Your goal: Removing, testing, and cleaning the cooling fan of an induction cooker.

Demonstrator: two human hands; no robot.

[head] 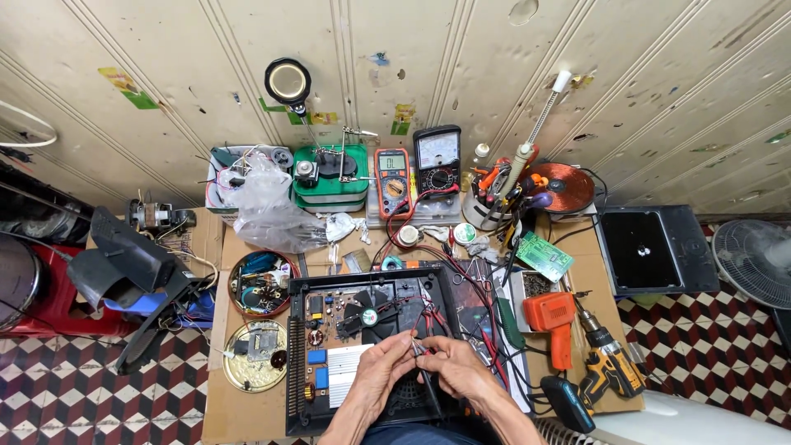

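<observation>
An opened black appliance base (298, 354) lies on the low work board, showing a circuit board, a small black fan (367, 313) and a finned metal heat sink (346, 371). My left hand (377, 375) and my right hand (453, 369) meet over its front half, fingers pinched together on thin wire ends (418, 347). Red and black leads (432, 317) run from there toward the back of the bench. Which wire each hand grips I cannot tell.
Behind stand a red multimeter (393, 181), an analog meter (437, 161), a green soldering stand (329, 177) and a copper coil (561, 186). An orange tool (554, 321) and a yellow drill (608, 363) lie right. Two round tins (262, 284) with parts sit left. A fan (758, 259) stands far right.
</observation>
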